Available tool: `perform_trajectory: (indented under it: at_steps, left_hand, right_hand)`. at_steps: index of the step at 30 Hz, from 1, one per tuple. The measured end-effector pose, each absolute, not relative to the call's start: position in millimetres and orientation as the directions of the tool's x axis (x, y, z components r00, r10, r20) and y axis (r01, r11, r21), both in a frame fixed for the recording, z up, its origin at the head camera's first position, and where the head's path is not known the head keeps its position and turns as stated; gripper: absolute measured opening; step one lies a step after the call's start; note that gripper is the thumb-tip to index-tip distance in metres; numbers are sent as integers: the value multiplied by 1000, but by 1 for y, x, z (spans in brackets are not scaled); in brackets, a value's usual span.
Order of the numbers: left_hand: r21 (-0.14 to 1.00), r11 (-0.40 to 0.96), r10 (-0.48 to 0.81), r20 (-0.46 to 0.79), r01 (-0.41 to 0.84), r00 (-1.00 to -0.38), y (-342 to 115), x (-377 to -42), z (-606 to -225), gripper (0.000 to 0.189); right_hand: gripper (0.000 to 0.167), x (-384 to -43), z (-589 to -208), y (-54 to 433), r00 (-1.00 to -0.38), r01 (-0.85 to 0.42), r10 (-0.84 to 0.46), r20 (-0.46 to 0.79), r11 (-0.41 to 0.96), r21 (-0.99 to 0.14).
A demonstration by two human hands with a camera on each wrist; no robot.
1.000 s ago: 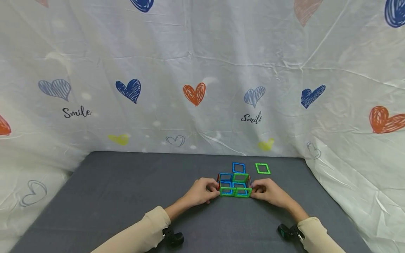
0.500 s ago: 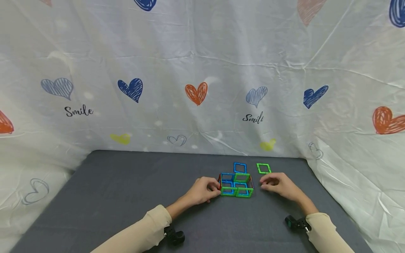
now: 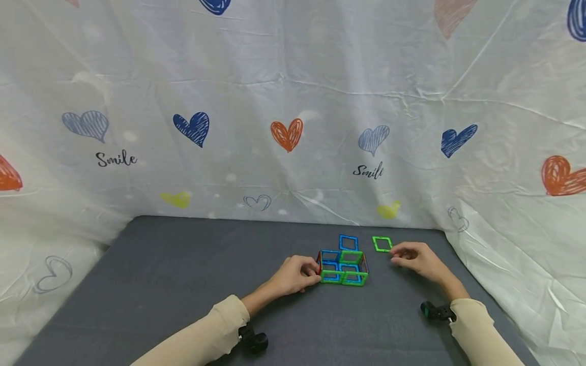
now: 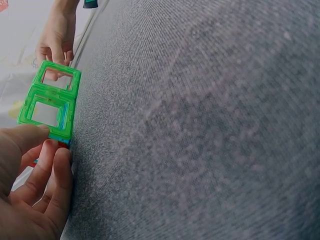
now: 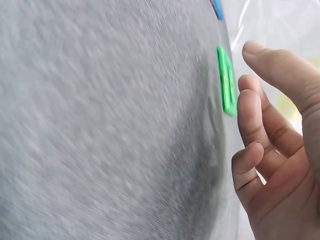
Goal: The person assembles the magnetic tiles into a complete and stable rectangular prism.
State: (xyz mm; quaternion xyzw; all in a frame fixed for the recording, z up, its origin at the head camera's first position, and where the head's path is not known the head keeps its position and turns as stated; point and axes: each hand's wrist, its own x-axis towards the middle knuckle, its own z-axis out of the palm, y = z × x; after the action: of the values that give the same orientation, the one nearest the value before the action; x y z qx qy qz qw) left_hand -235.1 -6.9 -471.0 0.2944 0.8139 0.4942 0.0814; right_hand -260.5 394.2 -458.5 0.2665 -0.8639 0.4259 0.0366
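A small open box of magnetic tiles (image 3: 354, 273) stands on the grey table, with green square frames in front, blue ones inside and red ones at the ends. My left hand (image 3: 295, 275) pinches the box's left end. In the left wrist view, its thumb (image 4: 35, 132) lies on the corner of the green front tile (image 4: 47, 114) and its fingertips sit just below. My right hand (image 3: 418, 258) holds nothing and hovers beside a loose green square tile (image 3: 382, 250). In the right wrist view, thumb and fingers are apart, close to that green tile (image 5: 226, 82).
A loose blue square tile (image 3: 349, 249) lies behind the box. The dark grey table cover (image 3: 206, 264) ends at a white curtain (image 3: 238, 173) printed with hearts. Both wrists carry a black camera.
My right hand has let go of the box's right end and moved right and away from me, towards the loose green tile. My left hand stays at the box.
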Motion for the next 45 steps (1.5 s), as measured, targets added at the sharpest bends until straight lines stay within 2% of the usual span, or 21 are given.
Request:
perform_trajectory:
  at_steps: [6, 15, 22, 26, 37, 45]
  left_hand:
    - [849, 345, 566, 151, 399, -810, -8, -235, -470, 11]
    - [853, 346, 568, 141, 391, -811, -6, -238, -472, 10]
    - [853, 346, 566, 142, 390, -812, -6, -237, -470, 10]
    - [855, 339, 570, 145, 392, -809, -6, -237, -471, 11]
    - [854, 339, 571, 147, 395, -808, -6, -237, -473, 10]
    - [849, 348, 573, 143, 397, -807, -5, -238, -472, 10]
  right_hand:
    - [27, -270, -458, 402, -885, -445, -398, 240, 576, -686]
    - [51, -279, -455, 403, -903, -405, -388, 187, 615, -677]
    - [56, -290, -457, 399, -928, -357, -339, 153, 691, -629]
    - [51, -295, -459, 396, -929, -353, -340, 146, 700, -620]
    - [20, -299, -463, 397, -926, -345, -351, 140, 633, -693]
    - [9, -296, -462, 399, -922, -352, -357, 152, 603, -716]
